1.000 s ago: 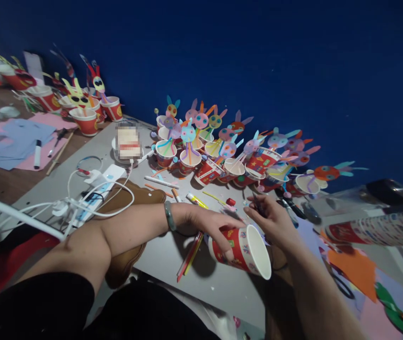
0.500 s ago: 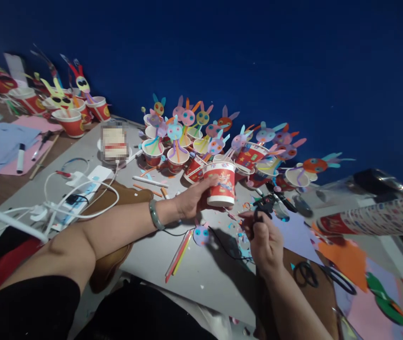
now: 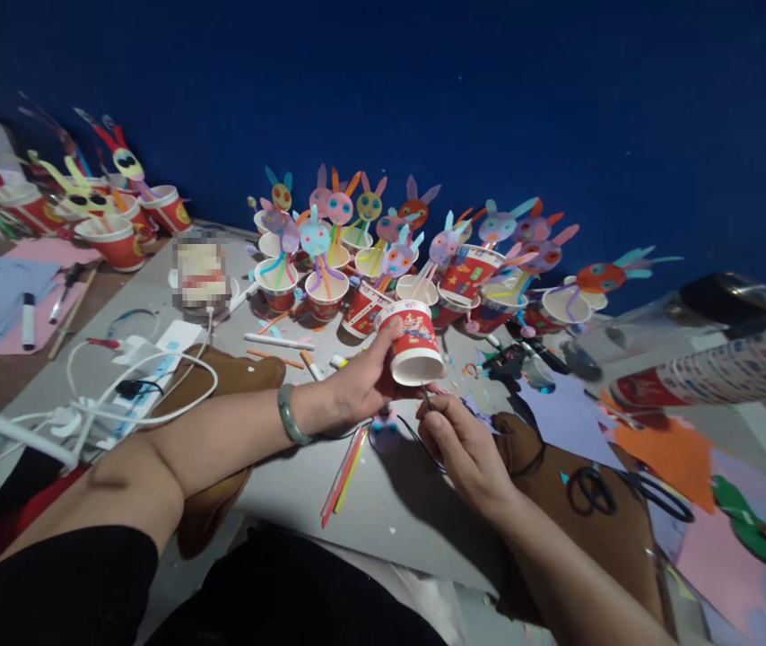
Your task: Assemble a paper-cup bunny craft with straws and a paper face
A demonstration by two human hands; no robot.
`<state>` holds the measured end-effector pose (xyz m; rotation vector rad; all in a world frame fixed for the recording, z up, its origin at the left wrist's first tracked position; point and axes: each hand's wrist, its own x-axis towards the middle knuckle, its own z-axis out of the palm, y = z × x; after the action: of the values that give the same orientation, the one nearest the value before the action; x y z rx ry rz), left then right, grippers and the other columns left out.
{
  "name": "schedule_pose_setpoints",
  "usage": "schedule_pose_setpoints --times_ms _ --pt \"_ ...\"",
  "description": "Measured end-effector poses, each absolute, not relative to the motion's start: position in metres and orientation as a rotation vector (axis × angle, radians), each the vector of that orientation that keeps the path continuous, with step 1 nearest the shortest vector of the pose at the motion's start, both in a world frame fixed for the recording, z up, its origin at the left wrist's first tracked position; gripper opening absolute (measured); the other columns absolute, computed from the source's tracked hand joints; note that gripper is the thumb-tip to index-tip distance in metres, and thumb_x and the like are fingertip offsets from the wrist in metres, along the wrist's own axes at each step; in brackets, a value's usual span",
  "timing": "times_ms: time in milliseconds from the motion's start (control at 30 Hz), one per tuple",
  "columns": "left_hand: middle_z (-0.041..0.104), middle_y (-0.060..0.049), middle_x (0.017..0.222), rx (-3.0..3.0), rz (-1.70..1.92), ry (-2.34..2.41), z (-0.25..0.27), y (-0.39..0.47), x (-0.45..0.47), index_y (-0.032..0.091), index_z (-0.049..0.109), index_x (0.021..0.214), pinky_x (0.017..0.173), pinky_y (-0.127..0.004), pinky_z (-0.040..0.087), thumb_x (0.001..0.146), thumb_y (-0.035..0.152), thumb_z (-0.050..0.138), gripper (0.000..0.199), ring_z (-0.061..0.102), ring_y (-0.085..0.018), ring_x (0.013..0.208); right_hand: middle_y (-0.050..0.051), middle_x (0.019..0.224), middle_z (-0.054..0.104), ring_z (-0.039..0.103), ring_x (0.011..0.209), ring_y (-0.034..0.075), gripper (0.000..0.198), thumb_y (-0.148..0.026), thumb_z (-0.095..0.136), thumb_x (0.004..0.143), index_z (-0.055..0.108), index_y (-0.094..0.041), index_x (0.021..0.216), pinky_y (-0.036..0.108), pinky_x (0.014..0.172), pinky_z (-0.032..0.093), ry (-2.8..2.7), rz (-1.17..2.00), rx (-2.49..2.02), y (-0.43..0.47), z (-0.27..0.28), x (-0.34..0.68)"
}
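Observation:
A red printed paper cup (image 3: 416, 336) is gripped in my left hand (image 3: 364, 381), tipped so that its white underside faces me. Between the fingertips of my right hand (image 3: 460, 440) is a thin dark pointed tool (image 3: 427, 395); its tip is at the lower edge of the cup, and I cannot tell whether it pierces it. Below the cup lies a paper rabbit face (image 3: 385, 434), partly in shadow. Several coloured straws (image 3: 344, 477) lie on the grey table (image 3: 289, 498) beside it.
Behind the cup stand several cups with paper rabbits (image 3: 326, 292). A power strip (image 3: 154, 381) with white cables is at left. To the right lie scissors (image 3: 591, 491), purple paper (image 3: 566, 417), orange paper (image 3: 665, 458) and a stack of cups (image 3: 719, 368).
My left hand has tilted the cup so its underside shows. My right hand has moved left and up, bringing the pointed tool to the cup's base.

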<state>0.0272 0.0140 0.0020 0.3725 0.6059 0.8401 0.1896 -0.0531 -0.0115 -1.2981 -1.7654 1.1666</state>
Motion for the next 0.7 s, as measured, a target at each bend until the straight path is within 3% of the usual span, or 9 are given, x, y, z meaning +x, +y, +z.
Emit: schedule_pose_setpoints --times_ms 200,700 --pt "0.069 -0.007 0.085 0.33 0.906 0.641 -0.004 0.013 0.033 0.011 0.061 0.109 0.078 -0.031 0.052 0.089 0.062 0.055 0.055 0.066 -0.017 0.077 -0.003 0.058 0.048 0.038 0.047 0.011 0.045 -0.063 0.047 0.093 0.047 -0.023 0.073 0.025 0.044 0.029 -1.573 1.337 -1.266 -0.05 -0.012 0.18" --pt "0.068 -0.005 0.084 0.29 0.979 0.663 -0.012 0.014 0.039 0.012 0.062 0.106 0.089 -0.03 0.049 0.093 0.051 0.056 0.041 0.063 -0.014 0.081 -0.006 0.053 0.046 0.034 0.044 0.008 0.043 -0.062 0.058 0.087 0.046 -0.022 0.078 0.018 0.039 0.024 -1.195 1.642 -1.249 -0.046 -0.023 0.175"
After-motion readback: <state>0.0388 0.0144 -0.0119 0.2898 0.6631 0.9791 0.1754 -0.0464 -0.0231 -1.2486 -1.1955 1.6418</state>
